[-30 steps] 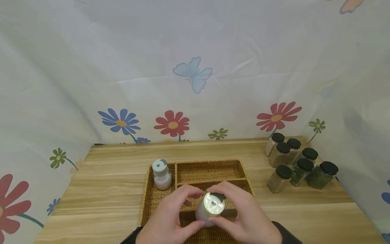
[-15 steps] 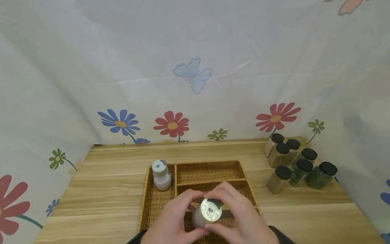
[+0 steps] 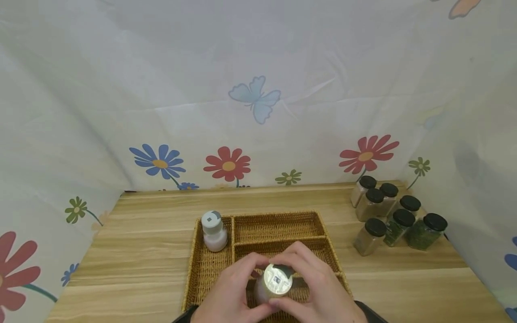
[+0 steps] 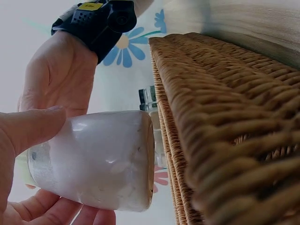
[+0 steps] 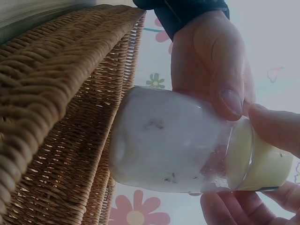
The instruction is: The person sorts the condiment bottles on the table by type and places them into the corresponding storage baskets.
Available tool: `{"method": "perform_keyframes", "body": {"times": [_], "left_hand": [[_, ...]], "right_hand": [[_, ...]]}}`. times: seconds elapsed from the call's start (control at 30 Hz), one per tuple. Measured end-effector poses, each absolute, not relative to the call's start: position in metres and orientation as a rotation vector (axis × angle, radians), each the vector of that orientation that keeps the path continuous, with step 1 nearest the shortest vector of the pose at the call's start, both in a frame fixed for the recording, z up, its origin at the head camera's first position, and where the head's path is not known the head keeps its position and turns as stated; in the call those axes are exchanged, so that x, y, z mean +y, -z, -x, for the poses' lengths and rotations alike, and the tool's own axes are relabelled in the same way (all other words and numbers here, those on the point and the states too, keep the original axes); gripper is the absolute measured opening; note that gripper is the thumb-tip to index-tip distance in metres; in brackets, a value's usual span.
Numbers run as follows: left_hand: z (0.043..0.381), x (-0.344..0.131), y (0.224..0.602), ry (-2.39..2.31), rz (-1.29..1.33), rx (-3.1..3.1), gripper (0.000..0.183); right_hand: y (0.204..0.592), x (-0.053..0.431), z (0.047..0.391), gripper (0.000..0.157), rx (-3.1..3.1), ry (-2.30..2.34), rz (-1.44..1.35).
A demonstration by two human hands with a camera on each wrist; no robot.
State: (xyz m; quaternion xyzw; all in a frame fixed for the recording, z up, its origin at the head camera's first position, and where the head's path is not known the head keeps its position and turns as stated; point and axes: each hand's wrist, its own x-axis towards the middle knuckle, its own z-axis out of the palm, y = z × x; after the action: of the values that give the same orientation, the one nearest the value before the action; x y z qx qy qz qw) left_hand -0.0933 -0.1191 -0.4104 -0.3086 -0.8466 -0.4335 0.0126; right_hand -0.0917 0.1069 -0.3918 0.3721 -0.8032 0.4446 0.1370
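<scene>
the fingers of my left hand (image 3: pixel 228 294) curl round the body of a jar of white stuff (image 4: pixel 105 159), and those of my right hand (image 3: pixel 327 291) close on its pale yellow lid (image 3: pixel 277 280). i hold the jar above the near part of the wicker tray (image 3: pixel 203 276). a second jar (image 3: pixel 215 239), white-capped, stands in the tray's far left corner. right of the tray, seven black-lidded jars (image 3: pixel 399 226) cluster on the wooden table (image 3: pixel 137 255). beyond the tray hangs a flowered cloth (image 3: pixel 186 130).
</scene>
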Motion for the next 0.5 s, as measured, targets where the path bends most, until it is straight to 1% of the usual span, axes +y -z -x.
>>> {"method": "perform_keyframes", "body": {"times": [0.5], "left_hand": [[0.0935, -0.1200, 0.4074, 1.395, 0.976, -2.641, 0.052]], "right_hand": [[0.3894, 0.1076, 0.0915, 0.059, -2.352, -1.303, -1.106]]}}
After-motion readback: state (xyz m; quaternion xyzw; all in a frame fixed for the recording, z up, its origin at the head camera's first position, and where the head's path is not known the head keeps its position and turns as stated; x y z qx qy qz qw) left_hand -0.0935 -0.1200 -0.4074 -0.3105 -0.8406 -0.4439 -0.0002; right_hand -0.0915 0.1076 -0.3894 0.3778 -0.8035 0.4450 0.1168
